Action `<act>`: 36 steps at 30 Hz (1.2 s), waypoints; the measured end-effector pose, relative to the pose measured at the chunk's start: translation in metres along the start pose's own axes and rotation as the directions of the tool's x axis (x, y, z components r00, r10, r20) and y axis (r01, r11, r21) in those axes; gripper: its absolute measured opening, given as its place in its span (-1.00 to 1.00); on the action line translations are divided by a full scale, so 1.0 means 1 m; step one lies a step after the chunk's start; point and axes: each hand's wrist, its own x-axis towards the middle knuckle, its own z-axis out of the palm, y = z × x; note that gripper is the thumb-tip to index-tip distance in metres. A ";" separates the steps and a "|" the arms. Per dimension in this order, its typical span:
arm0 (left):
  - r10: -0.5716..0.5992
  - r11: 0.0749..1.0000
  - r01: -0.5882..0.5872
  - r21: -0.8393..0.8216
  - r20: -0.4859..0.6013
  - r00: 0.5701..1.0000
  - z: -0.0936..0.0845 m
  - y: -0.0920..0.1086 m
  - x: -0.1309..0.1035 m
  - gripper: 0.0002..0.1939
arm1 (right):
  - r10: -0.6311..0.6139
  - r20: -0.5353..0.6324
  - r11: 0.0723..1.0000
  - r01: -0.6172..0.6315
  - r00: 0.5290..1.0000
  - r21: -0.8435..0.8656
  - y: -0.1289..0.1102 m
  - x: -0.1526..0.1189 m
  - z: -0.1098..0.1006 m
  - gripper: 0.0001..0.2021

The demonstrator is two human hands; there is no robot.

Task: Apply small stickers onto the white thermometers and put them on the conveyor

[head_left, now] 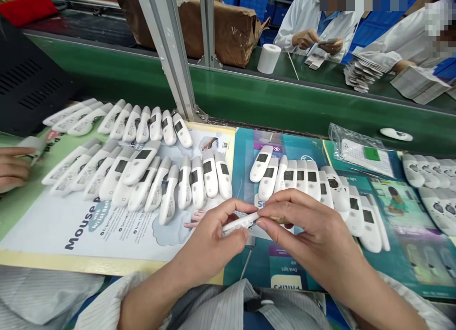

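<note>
Low in the middle, my left hand (217, 235) is closed round the body of a white thermometer (239, 224), held roughly level and seen edge-on. Fingers and thumb of my right hand (308, 225) pinch its other end, hiding that part. Just beyond my right hand stands a row of similar thermometers (291, 174) with grey tips and small dark screens. To the left, a longer row of them (184, 182) lies side by side, one resting on top of others (141, 162). Behind it is another row (133, 123).
At the left edge a co-worker's hand (14, 168) holds a thermometer. More units (432, 201) lie at the right, near a clear plastic bag (351, 142). A metal post (171, 49) rises behind the mats. Across the green ledge (285, 99), people in white coats handle papers (363, 73).
</note>
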 end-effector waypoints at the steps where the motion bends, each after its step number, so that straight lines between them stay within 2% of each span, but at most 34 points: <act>1: -0.009 1.000 0.009 0.004 -0.005 1.000 0.000 0.000 0.000 -0.68 | -0.003 -0.006 1.000 0.003 1.000 -0.001 0.000 0.001 0.001 -0.87; 13: -0.064 0.998 0.064 -0.009 -0.016 0.998 0.003 0.010 0.000 -0.64 | -0.038 -0.050 0.999 0.037 0.998 -0.027 -0.003 0.002 0.006 -0.86; 24: -0.029 1.000 0.029 -0.008 -0.012 0.999 0.004 0.008 -0.001 -0.70 | -0.048 -0.045 0.999 0.047 0.998 -0.025 -0.003 0.003 0.005 -0.86; 30: 0.037 0.999 -0.038 -0.018 -0.037 0.999 0.005 0.006 0.000 -0.76 | -0.064 -0.051 0.997 0.061 0.997 -0.053 -0.002 0.001 0.007 -0.87; 33: 0.084 0.996 -0.083 0.005 -0.068 0.994 0.006 0.005 0.001 -0.79 | -0.128 -0.067 0.980 0.116 0.990 -0.159 -0.005 -0.001 0.008 -0.87; 36: 0.118 0.993 -0.118 0.007 -0.083 0.990 0.006 0.006 0.000 -0.80 | -0.276 -0.099 0.900 0.221 0.956 -0.374 -0.010 -0.004 0.004 -0.89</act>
